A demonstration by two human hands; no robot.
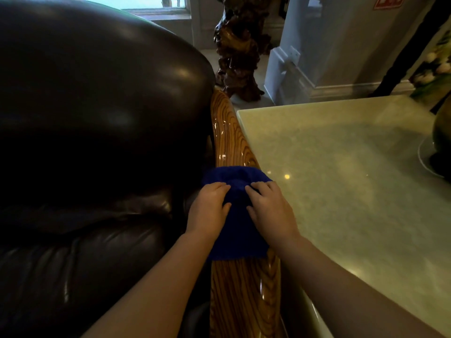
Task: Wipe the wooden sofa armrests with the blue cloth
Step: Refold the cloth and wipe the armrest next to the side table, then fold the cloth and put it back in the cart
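Observation:
A glossy wooden armrest (228, 132) with dark grain runs from the bottom middle up toward the sofa back. The blue cloth (238, 230) is draped over its middle stretch. My left hand (208, 208) presses on the cloth's left side, fingers curled onto it. My right hand (271, 211) presses on its right side in the same way. Both hands hold the cloth down against the wood; the armrest under the cloth is hidden.
A dark leather sofa (92, 123) fills the left. A pale stone-topped table (353, 179) stands close along the armrest's right. A carved dark wood sculpture (240, 50) stands on the floor beyond. A dark round object (441, 142) sits at the table's right edge.

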